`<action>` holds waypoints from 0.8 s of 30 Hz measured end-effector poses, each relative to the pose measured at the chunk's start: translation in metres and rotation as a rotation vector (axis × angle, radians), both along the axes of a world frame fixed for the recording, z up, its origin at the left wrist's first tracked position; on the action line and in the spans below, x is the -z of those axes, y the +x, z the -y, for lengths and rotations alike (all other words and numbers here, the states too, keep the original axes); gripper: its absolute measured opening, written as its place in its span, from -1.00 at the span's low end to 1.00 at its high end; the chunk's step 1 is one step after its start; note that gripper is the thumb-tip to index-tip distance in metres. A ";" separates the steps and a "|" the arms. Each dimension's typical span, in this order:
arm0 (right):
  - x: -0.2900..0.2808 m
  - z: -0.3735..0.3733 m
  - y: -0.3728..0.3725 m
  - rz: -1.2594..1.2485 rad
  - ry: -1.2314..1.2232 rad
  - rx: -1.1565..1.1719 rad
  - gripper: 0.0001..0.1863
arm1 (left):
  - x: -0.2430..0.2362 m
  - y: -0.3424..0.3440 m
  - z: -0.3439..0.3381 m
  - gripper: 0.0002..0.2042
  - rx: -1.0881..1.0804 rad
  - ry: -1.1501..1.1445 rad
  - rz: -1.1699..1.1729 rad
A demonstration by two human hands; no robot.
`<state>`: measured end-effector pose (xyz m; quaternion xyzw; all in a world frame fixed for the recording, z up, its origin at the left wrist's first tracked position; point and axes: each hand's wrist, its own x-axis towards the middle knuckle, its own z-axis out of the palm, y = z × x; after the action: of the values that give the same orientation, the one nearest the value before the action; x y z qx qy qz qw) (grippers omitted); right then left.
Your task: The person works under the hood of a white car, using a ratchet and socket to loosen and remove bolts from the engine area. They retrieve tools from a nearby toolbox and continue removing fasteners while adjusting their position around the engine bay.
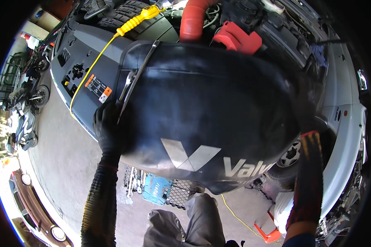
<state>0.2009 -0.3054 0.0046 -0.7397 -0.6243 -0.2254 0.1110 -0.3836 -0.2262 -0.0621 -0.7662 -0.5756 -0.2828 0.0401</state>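
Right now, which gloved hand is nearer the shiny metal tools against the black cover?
The left hand: it is right by the metal tools' lower ends, whereas the right hand is across at the black cover's right side.

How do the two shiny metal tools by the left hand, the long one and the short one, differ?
The long tool stretches well past the upper end of the short tool. The long tool's upper end reaches the top edge of the black cover, while the short tool's stops lower down. Both are silvery and slant up to the right from beside the left hand.
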 end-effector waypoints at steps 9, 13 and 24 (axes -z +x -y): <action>-0.002 0.002 0.000 -0.276 -0.227 -0.060 -0.44 | -0.012 0.012 -0.004 -0.65 -0.016 0.000 -0.010; -0.021 0.002 0.024 -0.364 -0.256 -0.142 -0.45 | -0.015 0.014 -0.007 -0.73 -0.052 -0.028 0.013; -0.011 0.006 0.057 -0.291 -0.328 -0.027 -0.49 | -0.021 0.006 -0.005 -0.66 -0.151 -0.037 0.000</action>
<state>0.2578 -0.3110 0.0156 -0.7642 -0.6397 -0.0101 0.0812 -0.3779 -0.2216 -0.0415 -0.7211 -0.6370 -0.2683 0.0473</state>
